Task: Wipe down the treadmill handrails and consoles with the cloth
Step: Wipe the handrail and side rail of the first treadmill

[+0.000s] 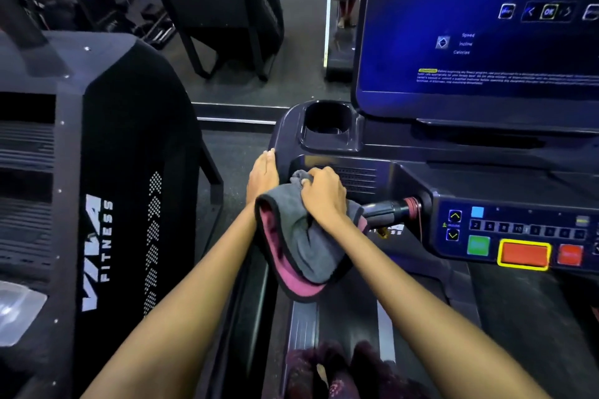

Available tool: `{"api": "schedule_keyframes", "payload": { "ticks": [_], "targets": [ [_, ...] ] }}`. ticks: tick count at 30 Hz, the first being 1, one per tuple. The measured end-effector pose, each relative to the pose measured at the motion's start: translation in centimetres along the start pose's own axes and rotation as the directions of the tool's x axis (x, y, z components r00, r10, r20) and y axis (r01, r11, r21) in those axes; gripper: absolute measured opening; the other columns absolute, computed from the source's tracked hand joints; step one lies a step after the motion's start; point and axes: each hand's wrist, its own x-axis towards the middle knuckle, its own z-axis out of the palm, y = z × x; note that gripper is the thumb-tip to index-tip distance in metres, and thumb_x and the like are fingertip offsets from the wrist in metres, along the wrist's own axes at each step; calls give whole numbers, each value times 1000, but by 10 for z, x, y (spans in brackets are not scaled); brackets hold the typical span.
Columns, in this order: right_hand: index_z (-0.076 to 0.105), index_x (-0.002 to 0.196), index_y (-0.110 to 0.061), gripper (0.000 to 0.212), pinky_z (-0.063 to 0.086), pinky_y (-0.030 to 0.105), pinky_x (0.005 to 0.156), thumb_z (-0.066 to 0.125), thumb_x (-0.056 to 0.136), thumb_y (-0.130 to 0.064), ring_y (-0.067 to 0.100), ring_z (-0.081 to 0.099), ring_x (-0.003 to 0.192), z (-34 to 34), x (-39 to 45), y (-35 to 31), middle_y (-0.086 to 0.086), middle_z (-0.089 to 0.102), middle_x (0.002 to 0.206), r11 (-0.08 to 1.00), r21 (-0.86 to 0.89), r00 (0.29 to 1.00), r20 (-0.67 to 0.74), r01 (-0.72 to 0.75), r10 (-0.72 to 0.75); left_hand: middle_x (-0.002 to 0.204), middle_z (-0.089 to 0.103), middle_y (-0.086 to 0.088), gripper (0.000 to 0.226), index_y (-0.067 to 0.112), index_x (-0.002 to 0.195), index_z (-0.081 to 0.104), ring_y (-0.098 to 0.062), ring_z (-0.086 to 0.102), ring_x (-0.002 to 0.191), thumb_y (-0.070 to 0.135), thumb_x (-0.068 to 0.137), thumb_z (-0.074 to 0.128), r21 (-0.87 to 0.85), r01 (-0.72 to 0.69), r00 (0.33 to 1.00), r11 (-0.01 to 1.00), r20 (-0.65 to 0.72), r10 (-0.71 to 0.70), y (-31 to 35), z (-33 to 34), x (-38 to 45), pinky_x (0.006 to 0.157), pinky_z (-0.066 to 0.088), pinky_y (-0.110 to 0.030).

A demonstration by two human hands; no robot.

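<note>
While gripped, cloth (308, 236) under right hand (324, 194)

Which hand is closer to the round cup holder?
Left. The left hand rests flat on the console's edge just below and left of the cup holder. The right hand grips the cloth a bit lower down.

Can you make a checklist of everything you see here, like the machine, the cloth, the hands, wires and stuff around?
Surface: treadmill console, dark, screen lit.
Job's things: grey-and-pink cloth bunched against the console's left end.
Clutter: cup holder, inside too dark to tell.
Hands: right hand grips the cloth; left hand lies flat on the console's edge, fingers straight.
Cables: red cord at a black plug.
Surroundings: neighbouring machine marked VIVA FITNESS.
</note>
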Motion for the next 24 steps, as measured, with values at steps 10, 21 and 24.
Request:
{"api": "schedule_keyframes", "payload": {
  "ticks": [10, 21, 24],
  "targets": [
    [61, 90, -9, 32, 45, 33, 79, 59, 82, -39, 22, 55, 89, -16, 26, 10, 7, 57, 93, 996, 87, 708, 704, -20, -47, 149, 38, -2, 47, 16, 141, 42, -18, 34, 137, 38, 102, 28, 43, -37, 998, 998, -53, 39, 3, 4, -2, 114, 22, -34],
    [37, 51, -18, 36, 35, 29, 66, 57, 81, -20, 30, 57, 83, 11, 28, 5, 16, 56, 85, 949, 301, 968, 252, -90, 12, 146, 41, -10, 41, 8, 141, 40, -23, 36, 135, 16, 101, 36, 252, -91, 996, 963, 11, 91, 5, -4, 3, 107, 23, -24],
    [35, 52, -18, 39, 35, 30, 65, 59, 81, -27, 22, 43, 73, -8, 19, 11, 9, 47, 78, 979, 203, 869, 478, 29, -125, 147, 40, -6, 44, 12, 141, 40, -20, 35, 136, 30, 104, 28, 107, -46, 998, 993, -28, 50, 6, -2, -1, 108, 21, -24]
  ]
}}
